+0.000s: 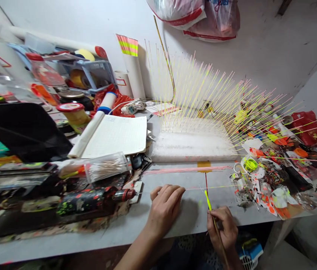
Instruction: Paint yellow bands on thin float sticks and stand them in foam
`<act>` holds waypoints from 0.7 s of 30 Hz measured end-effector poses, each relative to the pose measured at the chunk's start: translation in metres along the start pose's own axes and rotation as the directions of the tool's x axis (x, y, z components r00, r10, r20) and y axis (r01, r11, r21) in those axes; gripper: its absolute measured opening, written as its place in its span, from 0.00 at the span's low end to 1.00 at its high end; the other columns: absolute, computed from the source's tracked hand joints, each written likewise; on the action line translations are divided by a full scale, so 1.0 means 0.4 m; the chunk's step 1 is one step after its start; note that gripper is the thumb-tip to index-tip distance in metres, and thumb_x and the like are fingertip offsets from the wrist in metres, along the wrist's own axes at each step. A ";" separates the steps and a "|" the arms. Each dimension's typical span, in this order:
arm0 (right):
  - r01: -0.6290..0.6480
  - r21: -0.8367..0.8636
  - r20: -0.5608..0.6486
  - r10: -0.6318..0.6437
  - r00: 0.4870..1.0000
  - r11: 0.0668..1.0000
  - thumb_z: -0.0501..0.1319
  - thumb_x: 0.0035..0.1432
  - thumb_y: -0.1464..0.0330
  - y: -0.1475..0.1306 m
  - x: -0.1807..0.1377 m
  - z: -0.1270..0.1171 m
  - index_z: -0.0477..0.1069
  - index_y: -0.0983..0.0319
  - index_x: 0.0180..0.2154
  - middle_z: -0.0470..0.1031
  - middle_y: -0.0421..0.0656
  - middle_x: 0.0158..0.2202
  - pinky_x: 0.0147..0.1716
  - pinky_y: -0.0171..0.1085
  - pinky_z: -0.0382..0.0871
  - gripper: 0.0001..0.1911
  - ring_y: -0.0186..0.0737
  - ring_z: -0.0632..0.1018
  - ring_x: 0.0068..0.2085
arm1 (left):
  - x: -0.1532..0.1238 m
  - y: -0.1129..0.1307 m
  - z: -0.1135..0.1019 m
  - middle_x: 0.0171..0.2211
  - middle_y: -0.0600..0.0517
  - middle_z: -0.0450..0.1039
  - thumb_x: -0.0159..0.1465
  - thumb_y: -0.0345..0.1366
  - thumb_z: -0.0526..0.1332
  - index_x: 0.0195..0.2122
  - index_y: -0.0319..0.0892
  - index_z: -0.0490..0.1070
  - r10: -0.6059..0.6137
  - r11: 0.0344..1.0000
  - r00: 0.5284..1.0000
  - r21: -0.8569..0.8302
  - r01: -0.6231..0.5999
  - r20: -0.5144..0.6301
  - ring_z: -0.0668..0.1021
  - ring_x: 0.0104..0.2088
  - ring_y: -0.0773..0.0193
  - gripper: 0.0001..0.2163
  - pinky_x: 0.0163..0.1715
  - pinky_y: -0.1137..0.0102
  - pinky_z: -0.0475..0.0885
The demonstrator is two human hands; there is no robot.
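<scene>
My right hand (223, 227) is closed around a paintbrush (209, 202) with bright yellow paint on its tip. That tip is at or just below a thin stick (217, 187), pink in one part and yellow toward its right end; I cannot tell whether they touch. My left hand (167, 204) has its fingers curled over the same stick, partly hiding it. To the left, the stick runs toward the red and black nose of a paint-spotted motor tool (90, 202) lying on its side. Several pink sticks (186, 170) lie on the table behind.
A white foam block (193, 146) bears many upright and slanting painted sticks. Paint-smeared scraps (268, 183) crowd the right side. At left are a tub of cotton swabs (106, 168), an open notebook (119, 133) and a jar (74, 116). The table's front edge runs below my hands.
</scene>
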State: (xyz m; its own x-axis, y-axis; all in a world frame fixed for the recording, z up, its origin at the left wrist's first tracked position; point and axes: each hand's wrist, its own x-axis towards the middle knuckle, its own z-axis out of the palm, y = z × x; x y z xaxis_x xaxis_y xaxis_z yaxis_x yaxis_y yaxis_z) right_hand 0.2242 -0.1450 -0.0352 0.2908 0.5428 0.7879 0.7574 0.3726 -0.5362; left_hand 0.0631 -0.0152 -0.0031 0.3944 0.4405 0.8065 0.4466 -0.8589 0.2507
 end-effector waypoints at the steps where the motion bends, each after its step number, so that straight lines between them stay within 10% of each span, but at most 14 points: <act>1: 0.005 0.005 0.014 -0.005 1.000 1.000 0.60 0.63 0.78 -0.003 0.002 0.005 0.71 0.58 0.43 0.76 0.40 0.31 0.28 0.33 0.71 0.10 0.35 0.73 0.30 | 0.001 0.001 -0.001 0.33 0.54 0.78 0.67 0.25 0.55 0.41 0.44 0.70 0.000 1.000 1.000 0.002 0.000 -0.001 0.78 0.33 0.68 0.08 0.41 0.67 0.62; 21: -0.056 -0.053 -0.004 0.055 0.998 0.997 0.61 0.65 0.75 0.006 -0.005 0.014 0.72 0.59 0.41 0.75 0.39 0.31 0.28 0.31 0.70 0.06 0.33 0.74 0.29 | 0.000 0.010 0.002 0.32 0.55 0.77 0.68 0.25 0.54 0.40 0.44 0.70 -0.022 0.999 0.999 -0.028 0.021 -0.028 0.76 0.33 0.69 0.08 0.42 0.68 0.61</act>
State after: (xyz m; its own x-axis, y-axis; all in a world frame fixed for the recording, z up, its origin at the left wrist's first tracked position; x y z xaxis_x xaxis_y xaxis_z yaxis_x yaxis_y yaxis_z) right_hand 0.2222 -0.1410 -0.0400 0.3346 0.5596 0.7582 0.7698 0.3018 -0.5625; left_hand 0.0656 -0.0184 -0.0024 0.3615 0.4516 0.8157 0.4319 -0.8565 0.2827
